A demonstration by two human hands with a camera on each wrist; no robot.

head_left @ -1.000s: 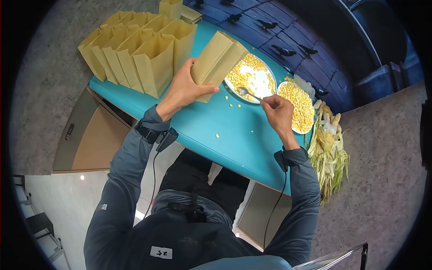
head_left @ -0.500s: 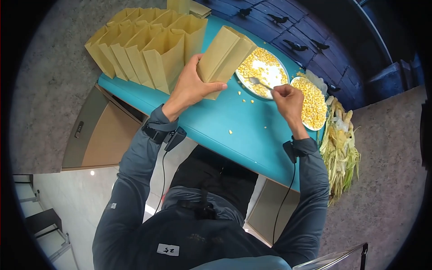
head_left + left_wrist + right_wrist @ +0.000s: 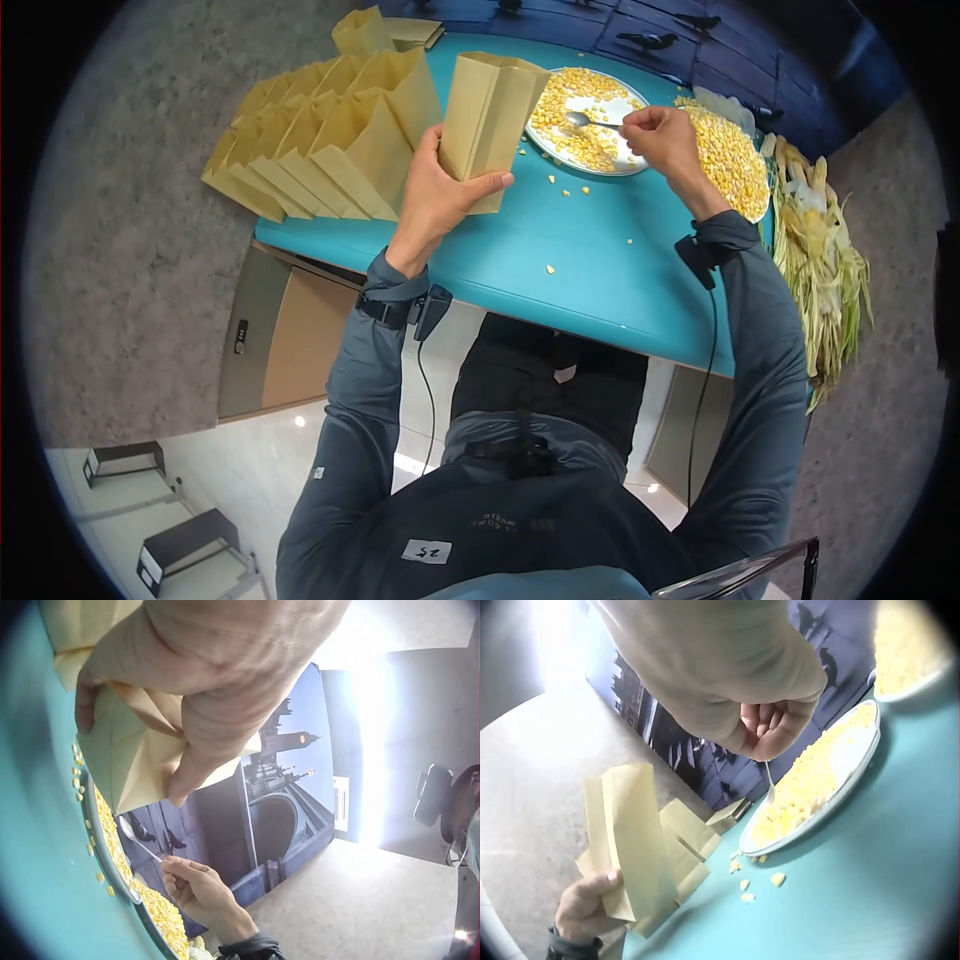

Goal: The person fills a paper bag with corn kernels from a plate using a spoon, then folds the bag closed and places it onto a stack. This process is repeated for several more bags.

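My left hand holds a tan paper bag upright near its base, thumb across the near side. The bag stands just left of a white oval plate with a scattered layer of yellow corn kernels. Between thumb and fingers, my right hand pinches the handle end of a small metal spoon. Its bowl points left, close over the kernels near the plate's middle. In the right wrist view the spoon slants down to the kernels. The inside of the held bag is hidden.
Several open paper bags stand in rows at the left, with folded bags behind. A second plate heaped with corn kernels is at the right, beside corn husks. Loose kernels dot the teal table.
The spoon has moved from the plate's near part towards its middle, with my right hand beside the rim. My left hand still holds the bag, now more upright. The head view has turned.
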